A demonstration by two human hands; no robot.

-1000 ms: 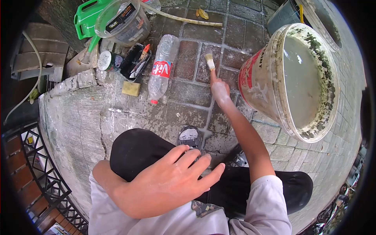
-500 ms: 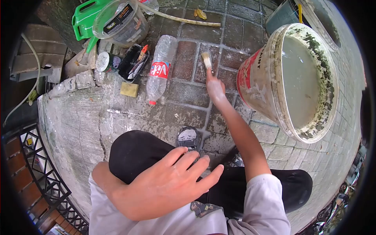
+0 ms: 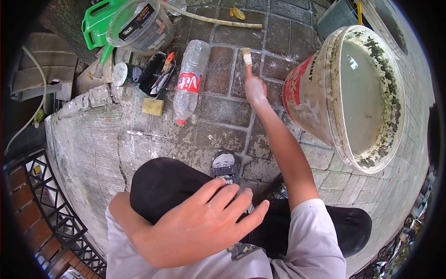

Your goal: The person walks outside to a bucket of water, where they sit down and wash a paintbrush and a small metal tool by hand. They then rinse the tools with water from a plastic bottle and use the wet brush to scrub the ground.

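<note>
My right hand point(image 3: 256, 90) is closed round the handle of a paintbrush point(image 3: 247, 59), whose pale bristles point away from me over the wet paving bricks point(image 3: 220, 69). Whitish liquid lies along the joints around it. My left hand point(image 3: 200, 221) rests over my knee with its fingers spread and nothing in it. Left of the brush lies a clear plastic bottle point(image 3: 189, 83) with a red label and red cap. To the right of my right hand stands a large paint bucket point(image 3: 310, 90) holding cloudy grey liquid, its inner wall crusted.
A yellow sponge point(image 3: 153, 106) and a black tray point(image 3: 157, 74) of tools sit left of the bottle. Behind them are a clear tub point(image 3: 148, 32), a green jug point(image 3: 96, 28) and a hose point(image 3: 218, 22). Another bucket point(image 3: 338, 21) stands at the back right.
My right hand and the paintbrush have moved slightly away from me, and the bristles now sit farther up the bricks. My left hand is still spread.
</note>
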